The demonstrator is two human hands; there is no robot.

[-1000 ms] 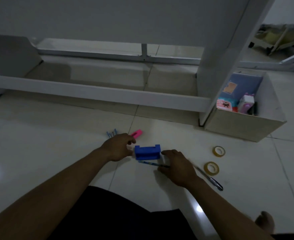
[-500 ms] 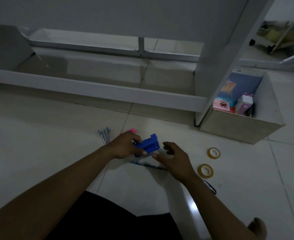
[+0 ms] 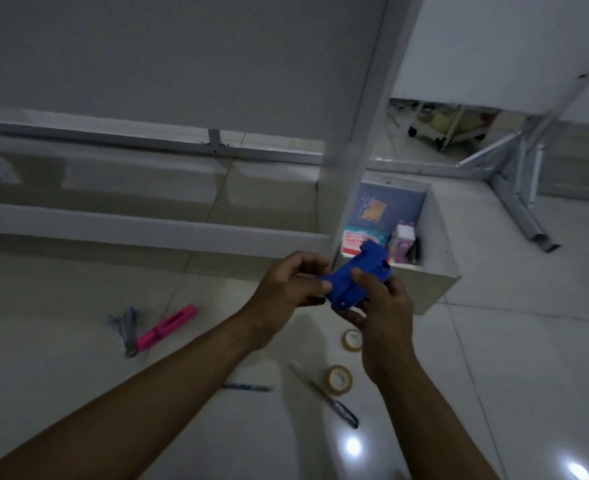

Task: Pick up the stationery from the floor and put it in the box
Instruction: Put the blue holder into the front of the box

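Note:
Both hands hold a blue plastic stapler-like block (image 3: 350, 278) in the air, in front of the open box (image 3: 435, 271). My left hand (image 3: 291, 285) grips its left end and my right hand (image 3: 378, 303) wraps its right side. On the floor lie a pink marker (image 3: 166, 327), a bundle of blue pens (image 3: 126, 329), a blue pen (image 3: 248, 388), a dark pen (image 3: 334, 405) and two tape rolls (image 3: 352, 340) (image 3: 339, 380). The box holds a blue notebook (image 3: 390, 206), a pink packet and a small white item.
A white desk leg (image 3: 352, 161) stands right beside the box, with a low white crossbar (image 3: 147, 226) running left. Grey metal table legs (image 3: 518, 202) are on the floor at right. A wheeled cart (image 3: 445, 129) stands far back.
The blue block was lifted off the floor by my left hand, my right hand joined it, and both carried it up and right toward the box. The view tilted up.

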